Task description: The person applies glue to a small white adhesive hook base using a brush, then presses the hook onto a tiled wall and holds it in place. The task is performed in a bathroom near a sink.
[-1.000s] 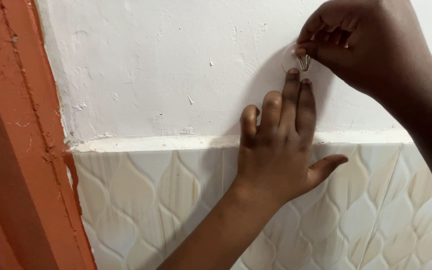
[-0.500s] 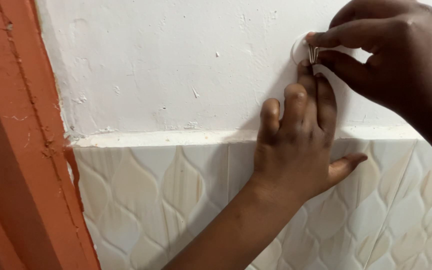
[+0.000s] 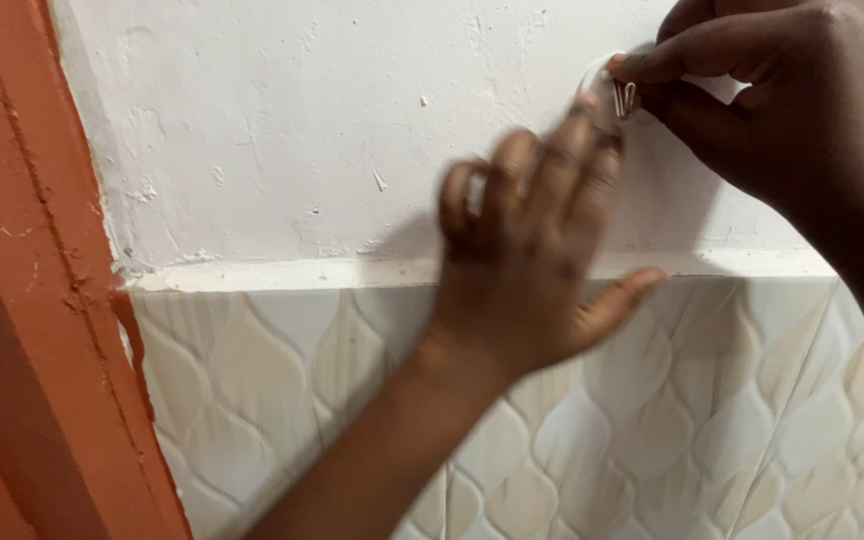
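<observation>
A small clear round wall hook (image 3: 604, 84) with a metal wire loop sits against the white plastered wall (image 3: 302, 130). My right hand (image 3: 762, 95) pinches it between thumb and forefinger at the upper right. My left hand (image 3: 537, 250) is blurred, fingers spread and pointing up, just below the hook, its fingertips close to it. Whether the left hand touches the wall I cannot tell.
Below the plaster runs a white ledge (image 3: 282, 272) and cream tiles with a leaf-shaped relief (image 3: 712, 420). An orange-red painted frame (image 3: 22, 300) stands along the left edge.
My left hand has come away from flat on the wall and now shows blurred, nearer the camera. My right hand still holds the hook at the upper right.
</observation>
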